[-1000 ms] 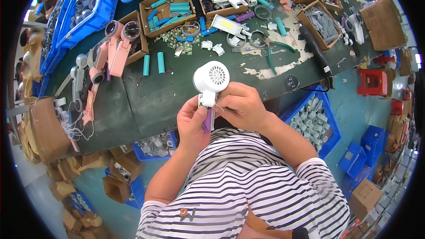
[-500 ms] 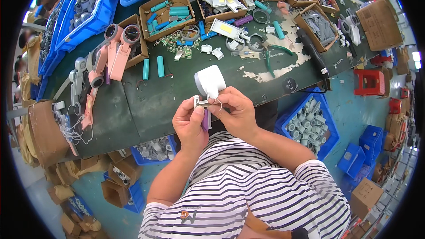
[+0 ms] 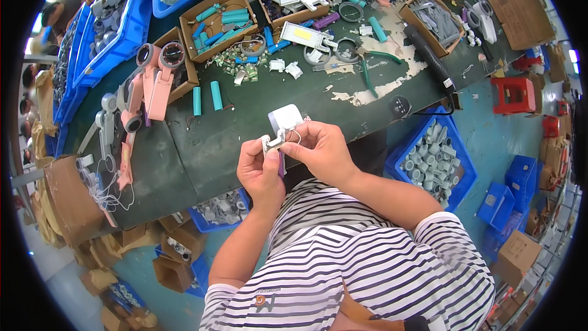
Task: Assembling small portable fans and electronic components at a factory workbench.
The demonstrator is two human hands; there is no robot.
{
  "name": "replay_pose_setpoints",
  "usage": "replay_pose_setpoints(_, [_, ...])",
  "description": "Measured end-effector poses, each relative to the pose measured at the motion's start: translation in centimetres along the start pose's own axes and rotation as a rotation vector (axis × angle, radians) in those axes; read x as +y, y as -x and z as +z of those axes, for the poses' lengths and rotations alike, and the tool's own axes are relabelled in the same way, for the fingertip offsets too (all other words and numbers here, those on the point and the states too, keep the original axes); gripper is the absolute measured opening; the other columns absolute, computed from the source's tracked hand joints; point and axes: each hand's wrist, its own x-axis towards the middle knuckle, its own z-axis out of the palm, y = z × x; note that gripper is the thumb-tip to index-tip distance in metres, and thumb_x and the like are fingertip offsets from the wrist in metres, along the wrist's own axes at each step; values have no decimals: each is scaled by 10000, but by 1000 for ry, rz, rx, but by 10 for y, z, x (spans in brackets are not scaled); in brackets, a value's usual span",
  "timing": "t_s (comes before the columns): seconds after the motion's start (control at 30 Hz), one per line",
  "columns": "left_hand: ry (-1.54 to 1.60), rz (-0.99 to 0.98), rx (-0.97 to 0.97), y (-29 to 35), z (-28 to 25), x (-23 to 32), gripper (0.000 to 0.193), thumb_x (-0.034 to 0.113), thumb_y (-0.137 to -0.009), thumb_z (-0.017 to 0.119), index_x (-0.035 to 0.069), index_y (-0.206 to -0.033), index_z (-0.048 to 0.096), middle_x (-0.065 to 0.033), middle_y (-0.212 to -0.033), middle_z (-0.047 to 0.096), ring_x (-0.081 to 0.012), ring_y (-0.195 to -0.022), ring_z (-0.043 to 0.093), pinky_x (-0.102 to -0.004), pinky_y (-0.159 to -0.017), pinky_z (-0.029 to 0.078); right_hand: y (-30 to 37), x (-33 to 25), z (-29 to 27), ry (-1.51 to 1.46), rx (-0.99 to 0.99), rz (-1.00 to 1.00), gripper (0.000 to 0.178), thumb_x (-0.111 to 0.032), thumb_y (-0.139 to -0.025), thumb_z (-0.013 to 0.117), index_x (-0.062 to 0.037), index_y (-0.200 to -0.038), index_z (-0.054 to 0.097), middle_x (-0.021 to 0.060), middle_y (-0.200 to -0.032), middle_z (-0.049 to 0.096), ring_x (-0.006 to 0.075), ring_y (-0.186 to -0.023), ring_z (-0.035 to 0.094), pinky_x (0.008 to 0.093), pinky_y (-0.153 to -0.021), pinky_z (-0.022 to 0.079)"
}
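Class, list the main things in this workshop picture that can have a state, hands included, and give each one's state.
White rounded plastic housing, tilted
White plastic bracket, held
Left hand, closed on bracket
Right hand, fingers bent at bracket; exact grip hidden
Green-handled pliers, lying, handles spread
Brown cardboard box, open-topped, holding teal cylinders
Blue plastic floor bin, open, heaped with pale parts

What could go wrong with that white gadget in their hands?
The thin white wire beside the right hand might get snagged or pulled. The left hand holds the white gadget below its rounded head, so it might tip or slip.
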Motion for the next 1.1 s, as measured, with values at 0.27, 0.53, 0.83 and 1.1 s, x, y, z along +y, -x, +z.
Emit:
replay_pose_setpoints(0.27, [47,-158,85,7,6,-3,278,59,-995,619,5,-1257,546,-61,-1157,635,-113,-1064,607,-281,-934,499,-7,-6,-8,93,-70,18,181,-67,-925,741,30,-1065,681,42,-928,724,89,-811,684,247,-736,549])
replay_pose_setpoints(0.53, [91,-289,121,-9,2,15,323,49,-1002,563,7,-1318,511,-93,-1178,632,-161,-1081,635,-337,-968,528,-12,-9,-12,267,-113,-92,227,-36,-870,721,54,-1076,688,110,-906,713,154,-796,712,305,-717,567])
replay_pose_setpoints(0.83, [231,-405,106,-24,-7,36,348,87,-1015,532,-5,-1349,501,-163,-1223,649,-210,-1063,662,-341,-930,555,-35,-33,-12,931,-9,-905,326,-151,-775,807,-105,-1084,714,90,-1081,689,296,-1082,631,432,-949,497])
replay_pose_setpoints(1.1, [827,-724,-235,-36,-40,34,307,158,-1034,512,16,-1304,545,-83,-1124,659,-167,-1010,666,-327,-901,559,-53,-28,-9,886,-274,-817,216,-197,-796,801,-127,-992,744,45,-1072,708,277,-1077,631,436,-962,480])
